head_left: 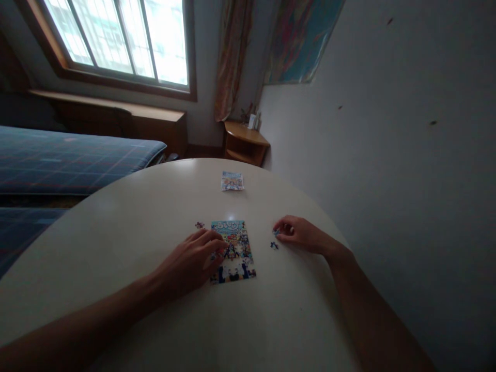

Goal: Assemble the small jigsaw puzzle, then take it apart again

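A colourful jigsaw puzzle (236, 271) lies on the white table, with "Bluey" lettering along its top. My left hand (199, 253) rests palm down over its left edge, fingers stretched out and hiding part of the picture. To the right of the puzzle, my right hand (296, 232) pinches a small puzzle piece (276, 232) at the tabletop. Just below those fingertips lies another loose puzzle piece (274, 245). One or more loose pieces (199, 225) sit beyond my left hand, beside the puzzle's upper left corner.
A small printed picture sheet (232, 181) lies near the far edge of the round white table (155, 206). A bare mattress (77, 160) is to the left, a wooden corner shelf (246, 133) stands behind, and a wall (387, 155) runs along the right.
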Available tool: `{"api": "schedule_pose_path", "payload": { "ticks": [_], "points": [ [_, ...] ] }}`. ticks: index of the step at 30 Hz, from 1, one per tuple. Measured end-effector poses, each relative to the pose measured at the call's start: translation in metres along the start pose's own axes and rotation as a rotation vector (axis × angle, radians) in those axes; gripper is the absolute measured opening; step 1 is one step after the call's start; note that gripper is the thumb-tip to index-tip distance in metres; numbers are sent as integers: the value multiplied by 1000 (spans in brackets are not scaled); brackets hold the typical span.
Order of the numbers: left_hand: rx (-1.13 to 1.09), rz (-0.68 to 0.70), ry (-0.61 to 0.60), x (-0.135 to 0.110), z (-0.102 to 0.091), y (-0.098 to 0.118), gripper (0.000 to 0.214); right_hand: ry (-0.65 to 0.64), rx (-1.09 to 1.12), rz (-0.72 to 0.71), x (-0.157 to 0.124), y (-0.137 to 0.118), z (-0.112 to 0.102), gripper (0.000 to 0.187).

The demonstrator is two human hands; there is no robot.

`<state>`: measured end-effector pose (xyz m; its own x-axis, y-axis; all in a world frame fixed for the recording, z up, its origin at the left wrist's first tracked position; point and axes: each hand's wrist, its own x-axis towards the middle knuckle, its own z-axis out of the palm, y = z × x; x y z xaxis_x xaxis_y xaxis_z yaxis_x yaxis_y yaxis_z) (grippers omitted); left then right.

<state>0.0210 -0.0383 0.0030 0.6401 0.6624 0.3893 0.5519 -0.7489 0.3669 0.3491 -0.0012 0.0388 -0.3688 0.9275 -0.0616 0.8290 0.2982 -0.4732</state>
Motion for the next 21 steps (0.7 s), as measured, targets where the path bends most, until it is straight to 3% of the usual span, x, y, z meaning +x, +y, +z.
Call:
{"api": "schedule_pose_path", "payload": {
  "ticks": [7, 11, 17, 21],
  "points": [
    [-16, -4, 8, 1, -1, 2, 16, -32, 153, 14, -1, 2, -4, 23],
    [-46, -21, 38, 1, -1, 3, 15, -1, 282, -20, -1, -17, 1, 30],
    [-126, -169, 51, 2, 2, 5, 14, 33, 582, -53, 5, -69, 35, 23],
    [-208, -249, 71, 3, 5, 5, 13, -38, 840, -39, 6, -90, 58, 27]
  ]
}}
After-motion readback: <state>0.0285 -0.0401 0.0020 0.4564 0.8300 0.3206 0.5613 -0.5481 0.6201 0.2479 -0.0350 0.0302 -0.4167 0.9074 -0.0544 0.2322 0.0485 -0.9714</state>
